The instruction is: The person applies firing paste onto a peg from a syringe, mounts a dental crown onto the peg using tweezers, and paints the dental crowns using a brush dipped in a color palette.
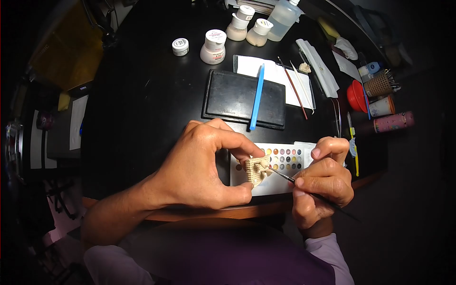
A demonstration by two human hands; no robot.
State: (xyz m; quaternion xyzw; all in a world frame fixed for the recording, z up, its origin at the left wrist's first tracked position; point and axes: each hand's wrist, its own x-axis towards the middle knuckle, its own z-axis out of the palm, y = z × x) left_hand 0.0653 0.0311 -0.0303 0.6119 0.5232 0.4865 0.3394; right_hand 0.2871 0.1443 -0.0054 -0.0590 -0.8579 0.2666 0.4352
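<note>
My left hand [202, 161] pinches a small cream honeycomb firing tray [252, 172] between thumb and fingertips, tilted toward me. On its face sits a pale, tooth-like piece [262, 166], too small to make out fully. In my right hand [325, 183] is a thin dark paintbrush [284, 176], gripped like a pen. The brush's tip meets or nearly meets the pale piece. Below both hands lies a white palette sheet [278, 147] with rows of coloured round spots, partly covered by my left hand and the tray.
Beyond my hands, a blue stick [257, 97] rests across a black lidded case [228, 97]. Jars [213, 47] and a clear bottle [283, 21] stand at the back. Brushes [293, 88] lie on white paper. To the right are a red bowl [356, 95] and tweezers [337, 118].
</note>
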